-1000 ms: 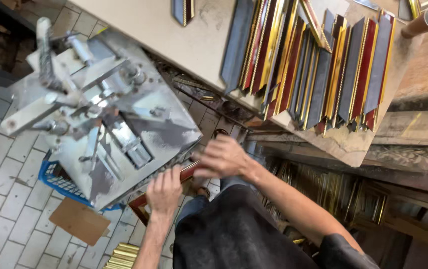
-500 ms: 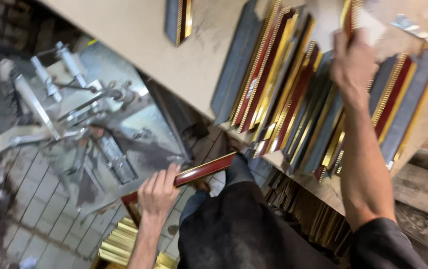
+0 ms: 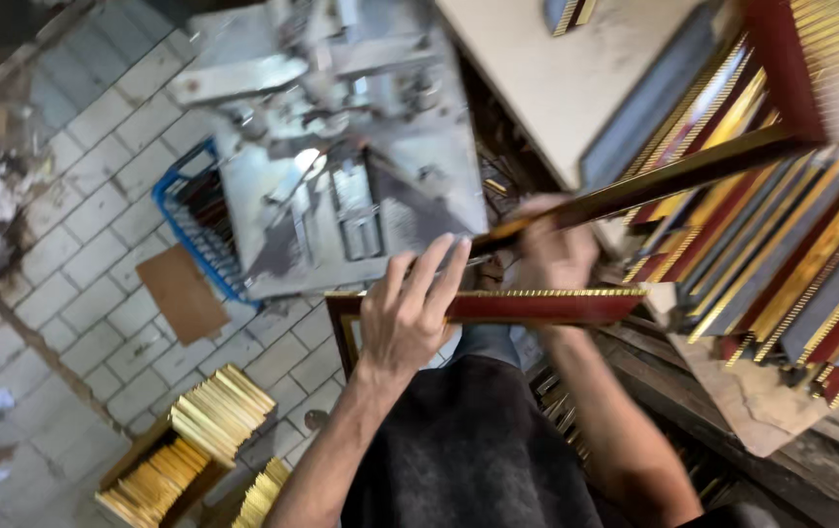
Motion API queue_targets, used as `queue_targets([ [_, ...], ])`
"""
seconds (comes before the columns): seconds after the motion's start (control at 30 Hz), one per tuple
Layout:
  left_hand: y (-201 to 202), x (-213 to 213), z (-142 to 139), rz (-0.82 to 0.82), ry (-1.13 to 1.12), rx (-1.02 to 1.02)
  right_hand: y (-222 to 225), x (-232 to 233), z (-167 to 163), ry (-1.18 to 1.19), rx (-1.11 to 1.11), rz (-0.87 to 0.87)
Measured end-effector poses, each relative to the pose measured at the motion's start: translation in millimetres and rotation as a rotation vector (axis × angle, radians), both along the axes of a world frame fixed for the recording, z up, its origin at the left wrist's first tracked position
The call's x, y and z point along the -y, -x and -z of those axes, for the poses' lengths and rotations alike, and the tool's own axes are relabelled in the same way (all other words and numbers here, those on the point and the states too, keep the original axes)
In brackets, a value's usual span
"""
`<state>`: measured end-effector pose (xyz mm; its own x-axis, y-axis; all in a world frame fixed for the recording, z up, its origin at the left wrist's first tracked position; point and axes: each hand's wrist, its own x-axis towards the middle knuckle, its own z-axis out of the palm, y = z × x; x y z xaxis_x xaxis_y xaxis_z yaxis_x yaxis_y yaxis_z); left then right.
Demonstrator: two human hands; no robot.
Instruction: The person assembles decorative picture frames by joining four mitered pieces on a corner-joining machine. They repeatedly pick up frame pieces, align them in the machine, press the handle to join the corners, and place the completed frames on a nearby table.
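Hands work framing stock: left grip (image 3: 411, 315) wraps a red-and-gold moulding strip (image 3: 546, 306) above the lap; right grip (image 3: 554, 249) clasps a dark gilt moulding length (image 3: 654, 182) angled over stacked mouldings (image 3: 781, 254).

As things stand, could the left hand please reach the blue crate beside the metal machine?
Probably not without letting go: the left hand holds a red-and-gold frame moulding piece, and the blue crate sits lower, on the tiled floor, partly under the metal machine.

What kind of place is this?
Probably a picture-frame workshop. Rows of red, grey and gold moulding strips lie on the workbench, a grey metal cutting machine stands nearby, and the hands hold a gold-edged red strip.
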<state>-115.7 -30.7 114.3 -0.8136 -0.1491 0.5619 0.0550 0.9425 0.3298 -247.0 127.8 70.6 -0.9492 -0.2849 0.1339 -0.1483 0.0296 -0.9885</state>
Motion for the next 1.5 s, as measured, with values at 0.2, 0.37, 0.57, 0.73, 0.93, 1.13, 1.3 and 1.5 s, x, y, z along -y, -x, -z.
queue_targets([
  [0.2,-108,86,61,0.034,-0.225,0.204,-93,86,13,-0.045,0.428,-0.264],
  [0.37,-159,82,97,-0.144,-0.293,0.338,-41,105,46,-0.645,-0.623,0.051],
  [0.57,-145,135,106,-0.446,-0.184,0.427,-36,118,78,-0.916,-0.703,-0.101],
  [0.73,-109,162,119,-0.337,0.137,0.512,-29,103,77,-0.952,-0.713,-0.02],
  [0.93,-41,167,147,-0.445,-0.055,0.221,-3,123,78,-0.869,-0.812,0.032],
  [1.13,-19,166,144,-0.415,-0.076,0.229,11,145,87,-0.845,-0.762,-0.102],
  [1.3,-22,161,135,-0.454,-0.014,0.253,8,136,96,-0.876,-0.751,-0.105],
  [1.5,-21,162,143,-0.436,-0.01,0.259,10,136,100,-0.903,-0.791,-0.104],
])
